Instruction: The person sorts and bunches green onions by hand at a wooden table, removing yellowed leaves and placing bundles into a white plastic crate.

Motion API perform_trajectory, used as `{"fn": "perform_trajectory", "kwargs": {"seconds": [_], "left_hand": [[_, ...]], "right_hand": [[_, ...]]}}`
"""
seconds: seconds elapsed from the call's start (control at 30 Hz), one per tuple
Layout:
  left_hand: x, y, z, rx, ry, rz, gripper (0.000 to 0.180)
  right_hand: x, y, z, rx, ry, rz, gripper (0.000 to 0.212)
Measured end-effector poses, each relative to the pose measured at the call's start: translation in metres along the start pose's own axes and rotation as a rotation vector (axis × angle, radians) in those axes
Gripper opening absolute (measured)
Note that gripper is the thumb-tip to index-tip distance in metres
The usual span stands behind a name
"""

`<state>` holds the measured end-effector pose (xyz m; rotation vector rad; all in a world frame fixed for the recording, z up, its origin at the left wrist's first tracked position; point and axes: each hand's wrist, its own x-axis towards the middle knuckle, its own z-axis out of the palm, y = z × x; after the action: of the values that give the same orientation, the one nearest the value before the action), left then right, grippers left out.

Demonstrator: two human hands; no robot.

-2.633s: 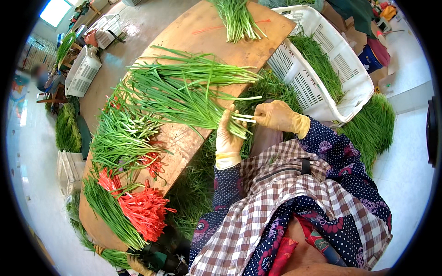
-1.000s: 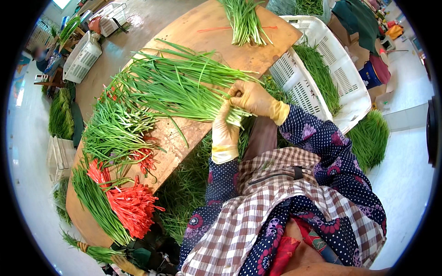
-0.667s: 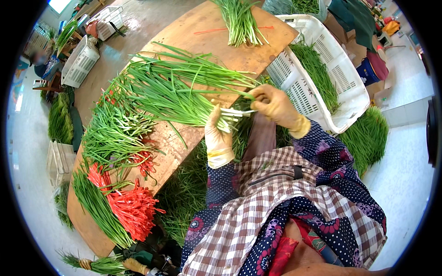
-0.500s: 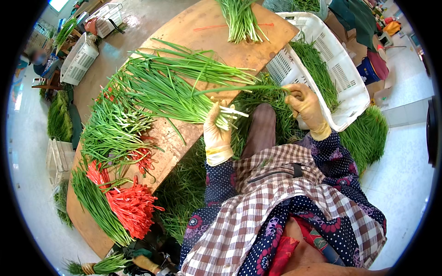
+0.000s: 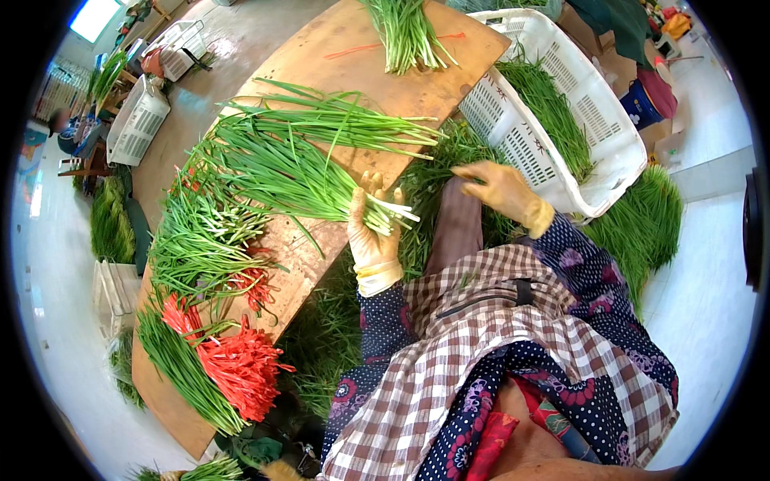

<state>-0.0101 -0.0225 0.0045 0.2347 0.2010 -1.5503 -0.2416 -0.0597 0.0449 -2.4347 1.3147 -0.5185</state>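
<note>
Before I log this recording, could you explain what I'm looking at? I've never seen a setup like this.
There is no machine here: a person works with two gloved hands. Every picture comes from one wide camera on the person's head, looking down, so straight edges bend near the rim.

The left hand holds a bunch of green stalks by the pale ends; their leaves lie across the wooden table. The right hand is raised off to the side, with nothing visible in it.

Also on the table are more loose greens and a bundle of red strips. Beside it stands a white crate with greens inside.
</note>
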Motion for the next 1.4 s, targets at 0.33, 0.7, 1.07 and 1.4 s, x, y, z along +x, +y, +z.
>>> {"fn": "perform_trajectory", "kwargs": {"seconds": [0.33, 0.7, 1.07, 1.4], "left_hand": [[-0.004, 0.007, -0.008, 0.000, -0.019, 0.029, 0.037], [-0.006, 0.006, -0.004, 0.005, -0.157, 0.009, 0.058], [-0.005, 0.009, -0.007, -0.026, -0.049, -0.109, 0.044], [0.002, -0.004, 0.006, 0.008, -0.040, -0.075, 0.022]], "right_hand": [[0.108, -0.059, 0.032, -0.080, 0.151, -0.637, 0.008], [-0.011, 0.036, -0.024, -0.438, -0.089, -0.238, 0.023], [0.116, -0.028, 0.049, -0.257, -0.015, -0.072, 0.027], [0.105, -0.084, -0.004, 0.541, -0.504, 0.222, 0.031]]}}
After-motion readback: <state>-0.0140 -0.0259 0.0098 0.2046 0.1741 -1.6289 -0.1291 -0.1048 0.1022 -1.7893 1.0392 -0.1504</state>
